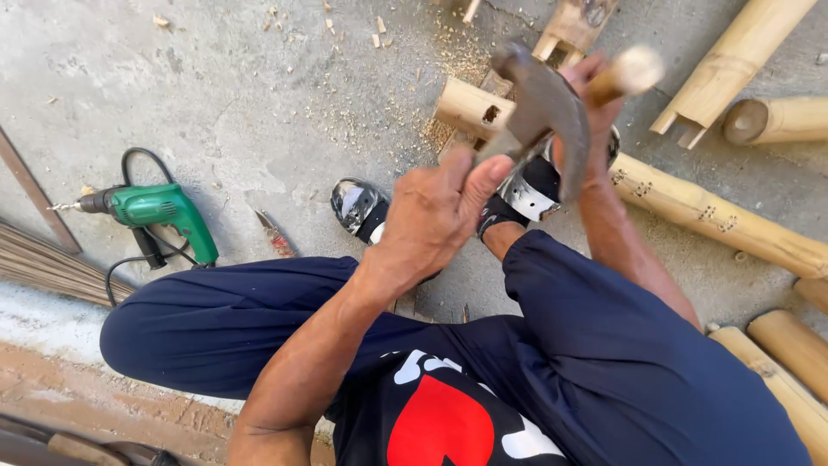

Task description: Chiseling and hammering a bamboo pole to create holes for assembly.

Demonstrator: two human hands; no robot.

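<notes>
Hammer (542, 108): dull grey steel claw head, wooden handle, centre-top. Right hand (595, 95) fisted around handle; left hand (435, 211) pinching claw end. Round tan bamboo pole (690, 207), drilled holes, at 3 o'clock. Green plastic drill (155, 211) at 9 o'clock on rough concrete.

Bright, even daylight on the concrete floor (241, 103), shadows soft, pooling just under my legs and sandals. Hard glare off the shiny sandal strap (352, 204); the hammer (543, 108) and my right hand (595, 95) are motion-blurred, handle end washed out. Wide lens bends the bamboo poles (716, 216) near the edges; the green drill (155, 211) stays sharp.
</notes>
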